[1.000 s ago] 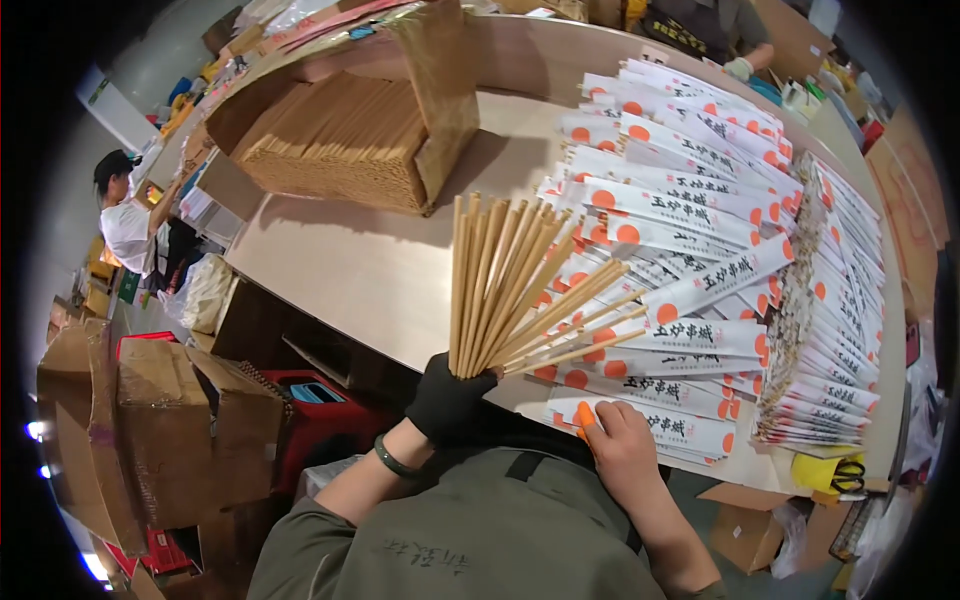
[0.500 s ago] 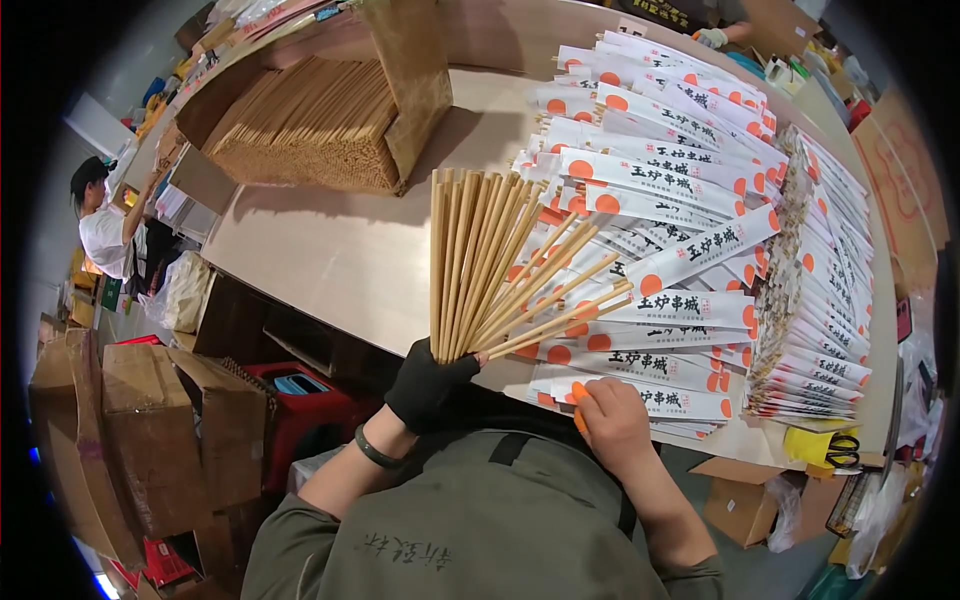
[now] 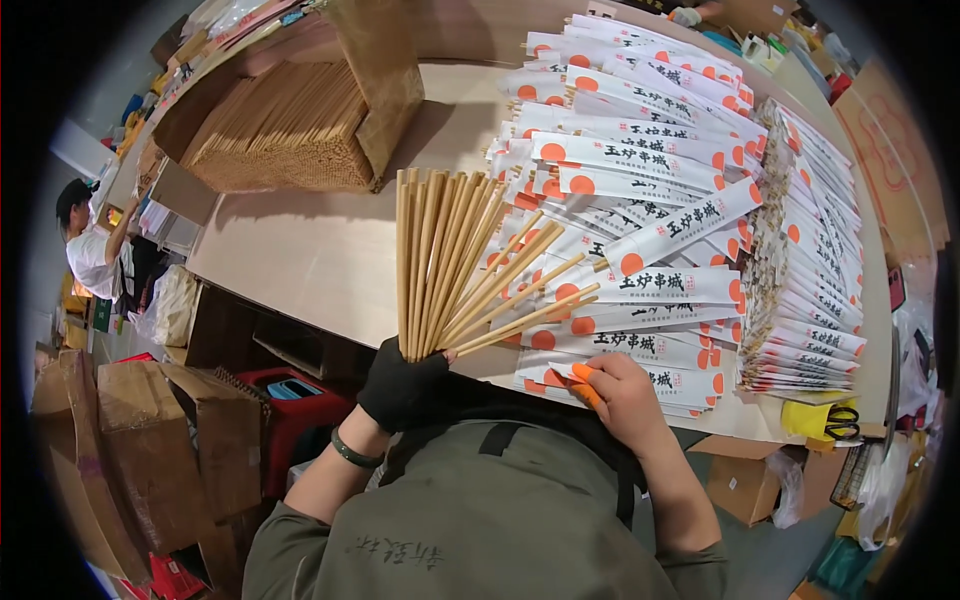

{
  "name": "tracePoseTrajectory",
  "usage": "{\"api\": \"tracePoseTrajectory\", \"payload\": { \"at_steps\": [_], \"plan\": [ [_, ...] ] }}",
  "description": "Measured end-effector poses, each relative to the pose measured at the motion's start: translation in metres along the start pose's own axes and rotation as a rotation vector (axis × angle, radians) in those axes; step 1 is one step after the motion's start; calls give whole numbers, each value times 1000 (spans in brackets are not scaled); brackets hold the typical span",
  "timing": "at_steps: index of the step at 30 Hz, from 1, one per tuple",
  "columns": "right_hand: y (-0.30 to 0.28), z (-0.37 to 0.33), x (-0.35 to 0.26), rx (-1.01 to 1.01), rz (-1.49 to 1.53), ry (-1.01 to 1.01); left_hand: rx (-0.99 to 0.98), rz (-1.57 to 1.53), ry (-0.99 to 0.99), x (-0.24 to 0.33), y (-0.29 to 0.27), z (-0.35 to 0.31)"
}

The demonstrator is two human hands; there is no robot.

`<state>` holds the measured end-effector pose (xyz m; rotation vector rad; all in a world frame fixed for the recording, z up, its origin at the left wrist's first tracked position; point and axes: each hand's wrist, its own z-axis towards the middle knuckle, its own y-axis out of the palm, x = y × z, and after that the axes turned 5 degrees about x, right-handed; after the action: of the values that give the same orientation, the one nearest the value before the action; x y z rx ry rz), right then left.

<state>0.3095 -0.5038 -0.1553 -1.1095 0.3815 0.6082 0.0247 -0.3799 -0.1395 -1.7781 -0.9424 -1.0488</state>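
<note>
Wrapped in a black fingerless glove, my left hand (image 3: pixel 402 388) grips the lower ends of a fanned bunch of wooden chopsticks (image 3: pixel 440 265). Their free ends spread upward and to the right, over the table and the sleeves. My right hand (image 3: pixel 628 400), with orange covers on its fingertips, pinches the left end of a white paper chopstick sleeve (image 3: pixel 560 373) at the near edge of the pile. Beyond it lies a broad, overlapping pile of paper sleeves (image 3: pixel 640 155) with orange dots and black print. Some have stick ends poking out.
At the back left, an open cardboard box (image 3: pixel 375 75) lies with many chopsticks (image 3: pixel 275 135) stacked inside. A second stack of sleeves (image 3: pixel 810 270) runs along the right. Scissors (image 3: pixel 842 422) lie by a yellow item at the near right corner. Cardboard boxes (image 3: pixel 150 440) stand at lower left.
My right fingers have closed on the end of a near sleeve, and its corner is lifted. My left hand and the chopsticks sit a little further left in the picture, as the whole view has shifted.
</note>
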Motion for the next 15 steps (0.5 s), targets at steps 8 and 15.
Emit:
{"api": "tracePoseTrajectory", "payload": {
  "at_steps": [8,15],
  "plan": [
    [-22,42,-18,136,465,442,-63,-25,-51,-4,-21,-2],
    [-29,35,-14,135,549,479,-148,28,-49,-2,-39,2]
  ]
}}
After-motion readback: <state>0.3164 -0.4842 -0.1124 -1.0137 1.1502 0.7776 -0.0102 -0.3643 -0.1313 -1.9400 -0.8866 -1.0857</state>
